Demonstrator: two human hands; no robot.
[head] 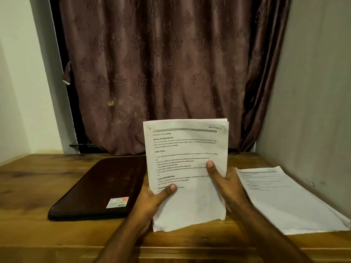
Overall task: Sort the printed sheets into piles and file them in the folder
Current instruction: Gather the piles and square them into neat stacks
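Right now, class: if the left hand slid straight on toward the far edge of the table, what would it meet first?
Probably the dark folder, lying flat just beside the left hand; depth is uncertain from this one view.

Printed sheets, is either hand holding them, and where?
Yes. The left hand grips the printed sheets at their lower left edge; the right hand grips their right edge.

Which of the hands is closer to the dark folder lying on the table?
The left hand. It grips the held sheets right beside the folder; the right hand grips their far edge.

Brown damask-patterned curtain (171, 73), dark maroon folder (98, 186), white sheets (190, 186)
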